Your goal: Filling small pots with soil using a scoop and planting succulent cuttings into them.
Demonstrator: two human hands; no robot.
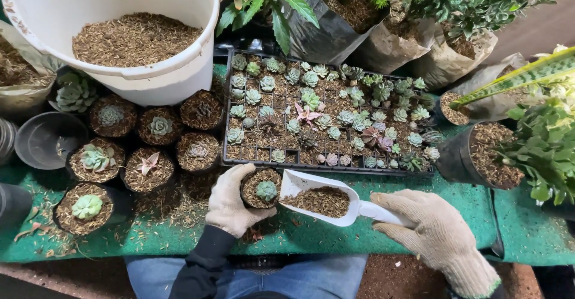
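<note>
Your left hand (230, 202), gloved: wrapped round a small pot (261, 188) with a succulent, on the green mat (311, 230). Your right hand (434, 233), gloved: closed on the handle of a white scoop (317, 197), loaded with husk mix, lip beside the pot. Step, by my reading: topping up; next calls for a gentle tilt around the rosette. Beyond: seedling tray (326, 116), potted succulents (120, 155), white bucket (120, 29).

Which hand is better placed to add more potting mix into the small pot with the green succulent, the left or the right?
The right hand, probably. It holds the white scoop, loaded with mix, its mouth beside the small pot. The left hand is busy gripping that pot.
</note>
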